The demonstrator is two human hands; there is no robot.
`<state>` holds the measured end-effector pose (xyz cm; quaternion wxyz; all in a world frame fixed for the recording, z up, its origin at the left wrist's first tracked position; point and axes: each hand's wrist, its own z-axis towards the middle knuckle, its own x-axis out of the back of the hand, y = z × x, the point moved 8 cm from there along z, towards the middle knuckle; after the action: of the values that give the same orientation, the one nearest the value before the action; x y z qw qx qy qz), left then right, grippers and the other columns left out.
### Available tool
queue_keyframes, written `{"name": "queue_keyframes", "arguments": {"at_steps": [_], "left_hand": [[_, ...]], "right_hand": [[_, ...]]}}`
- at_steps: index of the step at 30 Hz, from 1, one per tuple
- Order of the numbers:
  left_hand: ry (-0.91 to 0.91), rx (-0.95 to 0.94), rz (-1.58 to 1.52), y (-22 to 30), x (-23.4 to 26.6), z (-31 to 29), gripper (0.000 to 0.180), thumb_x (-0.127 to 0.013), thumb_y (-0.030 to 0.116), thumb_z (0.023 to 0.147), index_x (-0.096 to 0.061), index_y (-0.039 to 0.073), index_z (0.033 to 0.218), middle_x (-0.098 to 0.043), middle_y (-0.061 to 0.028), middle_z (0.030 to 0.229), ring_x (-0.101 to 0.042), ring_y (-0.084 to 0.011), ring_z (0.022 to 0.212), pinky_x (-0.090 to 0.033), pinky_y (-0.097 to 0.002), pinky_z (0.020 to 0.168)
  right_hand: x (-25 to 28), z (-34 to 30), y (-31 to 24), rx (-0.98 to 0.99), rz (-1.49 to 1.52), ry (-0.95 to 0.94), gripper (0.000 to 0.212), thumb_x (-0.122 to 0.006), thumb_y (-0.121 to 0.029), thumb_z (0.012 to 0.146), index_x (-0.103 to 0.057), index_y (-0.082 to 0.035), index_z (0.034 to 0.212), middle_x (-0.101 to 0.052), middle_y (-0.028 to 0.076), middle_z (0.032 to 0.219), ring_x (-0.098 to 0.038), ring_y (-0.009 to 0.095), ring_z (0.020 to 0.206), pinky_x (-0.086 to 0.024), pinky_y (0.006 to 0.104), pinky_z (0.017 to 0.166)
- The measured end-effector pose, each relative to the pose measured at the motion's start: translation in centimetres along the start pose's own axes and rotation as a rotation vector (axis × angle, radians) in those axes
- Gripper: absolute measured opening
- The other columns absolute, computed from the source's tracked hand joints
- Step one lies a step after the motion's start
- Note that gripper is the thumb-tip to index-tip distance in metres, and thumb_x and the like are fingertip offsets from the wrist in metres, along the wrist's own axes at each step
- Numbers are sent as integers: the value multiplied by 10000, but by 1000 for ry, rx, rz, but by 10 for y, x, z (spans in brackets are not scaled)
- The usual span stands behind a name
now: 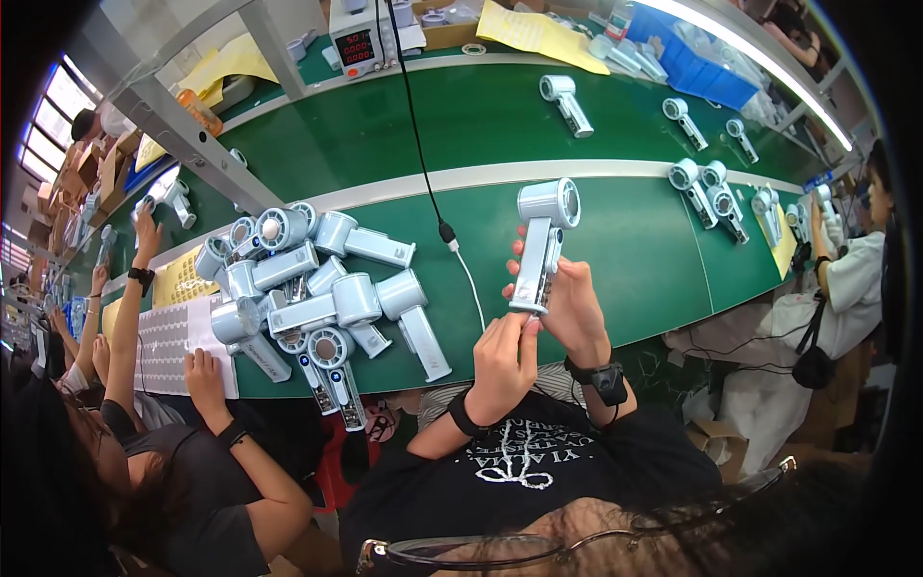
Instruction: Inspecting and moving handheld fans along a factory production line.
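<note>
Over the green tabletop (639,260), the right hand (579,310) grips a pale-blue round-headed plastic fan (535,250); the left hand (502,358) pinches its base between fingertips; leftward lie a thin white cable (470,279) and heaped similar fans (356,298)

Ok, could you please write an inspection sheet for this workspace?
Surface: green bench, largely bare right of the hands.
Job's things: light-blue handheld fan, held head-up, handle internals exposed; pile of fans to the left.
Clutter: yellow paper at the back.
Left hand: fingertips at the handle's lower end.
Right hand: around the handle.
Cables: black cable joined to white cable; lower end hidden.
Surroundings: co-workers both sides; blue bin behind.
</note>
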<state>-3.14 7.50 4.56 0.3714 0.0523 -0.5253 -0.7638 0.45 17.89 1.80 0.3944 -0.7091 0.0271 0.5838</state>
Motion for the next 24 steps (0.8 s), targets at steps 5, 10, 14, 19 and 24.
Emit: {"name": "queue_keyframes", "arguments": {"at_steps": [5, 10, 14, 19, 24], "left_hand": [[20, 3, 105, -1, 7, 2, 75, -541, 9, 890, -539, -16, 820, -576, -132, 684, -548, -316, 572, -411, -376, 520], [-89, 40, 50, -11, 7, 8, 43, -543, -3, 874, -532, -16, 836, -557, -167, 689, -544, -363, 605, -409, -419, 538], [-124, 81, -1, -13, 9, 9, 54, -538, -9, 874, -524, -25, 824, -558, -177, 686, -553, -378, 608, -414, -422, 529], [-142, 130, -29, -12, 12, 9, 73, -540, 3, 888, -531, -36, 827, -580, -180, 707, -564, -364, 606, -419, -401, 528], [-248, 210, -146, -26, 6, 8, 86, -592, 33, 882, -566, -47, 863, -608, -157, 725, -611, -288, 617, -454, -340, 554]], "right_hand": [[0, -2, 3, 71, -133, 84, 633, -543, -129, 850, -267, 5, 1404, -455, 89, 1211, -502, 197, 1048, -482, 377, 897], [-4, -8, -9, 247, -517, 125, 648, -511, -35, 850, -214, -24, 1426, -429, 78, 1239, -490, 184, 1067, -459, 359, 919], [-11, -10, -6, 330, -637, 94, 665, -484, 0, 853, -174, -36, 1439, -415, 76, 1251, -485, 176, 1078, -448, 352, 928], [-14, -13, -6, 357, -634, 110, 610, -480, 10, 865, -215, -35, 1413, -414, 83, 1254, -484, 171, 1087, -447, 346, 931], [-13, -18, -13, 313, -675, 132, 529, -486, 3, 884, -271, -30, 1367, -412, 87, 1261, -484, 165, 1090, -450, 339, 928]]}}
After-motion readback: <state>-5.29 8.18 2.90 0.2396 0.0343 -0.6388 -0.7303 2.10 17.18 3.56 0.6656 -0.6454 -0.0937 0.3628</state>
